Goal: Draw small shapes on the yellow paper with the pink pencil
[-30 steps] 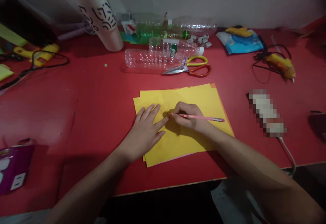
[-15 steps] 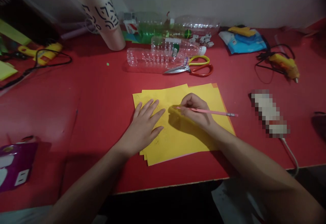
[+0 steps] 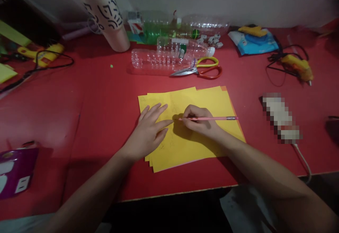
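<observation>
A stack of yellow paper sheets (image 3: 196,144) lies on the red table, its edges unevenly lined up. Faint pencil marks show on the left part of the top sheet. My left hand (image 3: 148,130) rests flat on that side with fingers spread, holding nothing. In my right hand (image 3: 202,121) is a pink pencil (image 3: 219,118), pinched between thumb and fingers. Its tip points left, at the paper close to my left index fingertip; whether it touches cannot be made out. The pencil's eraser end sticks out to the right.
Beyond the paper lie scissors (image 3: 196,71) and clear plastic bottles (image 3: 161,59). A patterned tumbler (image 3: 106,13) stands at back left. To the right are a yellow glue gun (image 3: 298,67), a blue packet (image 3: 251,44) and a blurred-out device (image 3: 280,118) with a cable. A purple package (image 3: 18,169) lies left.
My right hand has moved slightly left and down over the paper, and the pencil now lies more level. My left index finger has shifted a little, toward the pencil tip.
</observation>
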{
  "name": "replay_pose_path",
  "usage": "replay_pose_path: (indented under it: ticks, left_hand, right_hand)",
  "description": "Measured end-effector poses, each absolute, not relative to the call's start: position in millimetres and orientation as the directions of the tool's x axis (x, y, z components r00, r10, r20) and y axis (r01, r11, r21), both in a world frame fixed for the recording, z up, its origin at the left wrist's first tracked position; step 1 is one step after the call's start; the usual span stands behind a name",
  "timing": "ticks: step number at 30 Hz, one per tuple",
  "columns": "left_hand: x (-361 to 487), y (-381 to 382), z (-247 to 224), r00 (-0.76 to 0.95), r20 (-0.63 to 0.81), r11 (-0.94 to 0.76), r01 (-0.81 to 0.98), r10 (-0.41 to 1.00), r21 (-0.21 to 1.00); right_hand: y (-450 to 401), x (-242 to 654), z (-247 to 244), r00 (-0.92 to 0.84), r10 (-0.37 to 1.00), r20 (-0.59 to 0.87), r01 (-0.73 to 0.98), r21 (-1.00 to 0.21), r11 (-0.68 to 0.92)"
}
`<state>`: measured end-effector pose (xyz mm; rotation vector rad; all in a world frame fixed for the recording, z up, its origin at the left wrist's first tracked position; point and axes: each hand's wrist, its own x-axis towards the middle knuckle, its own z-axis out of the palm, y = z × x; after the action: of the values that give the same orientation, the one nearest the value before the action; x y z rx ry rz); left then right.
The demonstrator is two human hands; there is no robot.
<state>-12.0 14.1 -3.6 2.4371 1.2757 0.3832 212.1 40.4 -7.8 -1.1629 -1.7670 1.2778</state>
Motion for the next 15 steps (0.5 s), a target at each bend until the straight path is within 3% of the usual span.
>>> replay_pose_path:
  ticks: [15]
  left_hand:
    - [-11.1,13.7,-6.3,0.58,0.049,-0.54,0.72,0.813,0.436]
  right_hand:
    - [41.3,212.4,-7.3,-0.423,0.906,-0.021,0.284,-0.952,0.111]
